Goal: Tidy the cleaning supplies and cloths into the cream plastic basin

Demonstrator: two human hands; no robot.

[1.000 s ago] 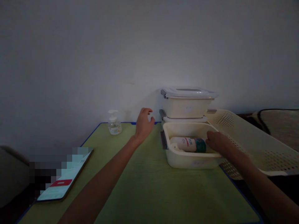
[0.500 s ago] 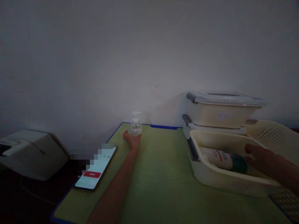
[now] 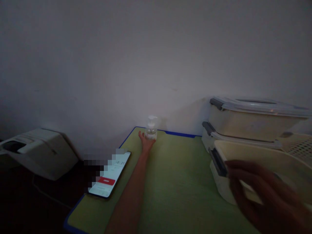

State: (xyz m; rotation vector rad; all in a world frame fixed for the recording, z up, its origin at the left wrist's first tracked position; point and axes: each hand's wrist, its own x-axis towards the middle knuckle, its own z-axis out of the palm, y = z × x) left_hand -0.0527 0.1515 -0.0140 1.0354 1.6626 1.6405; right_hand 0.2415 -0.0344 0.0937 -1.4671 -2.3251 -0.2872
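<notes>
A small clear pump bottle [image 3: 151, 132] with a white pump head stands upright near the far edge of the table. My left hand [image 3: 147, 143] is right at its near side, fingers spread to the left and thumb to the right; the hand looks open. My right hand [image 3: 258, 191], blurred, hovers in front of the open cream bin [image 3: 243, 148], its fingers stretched apart and nothing visible in them. The fingertips overlap the bin's grey latch [image 3: 217, 163] in view; whether they touch it I cannot tell. My hand covers most of the bin's inside.
Two lidded bins [image 3: 253, 122] are stacked behind the open one, and a perforated basket [image 3: 299, 143] is at the far right. A lit phone [image 3: 107, 182] lies on the green table [image 3: 177, 182] at left. Beyond the table's left edge sits a white box-like appliance [image 3: 44, 156].
My right hand has moved from inside the bin, beside a white and green bottle, leftward and nearer to me. My left fingers have spread away from the pump bottle. The view has turned slightly left.
</notes>
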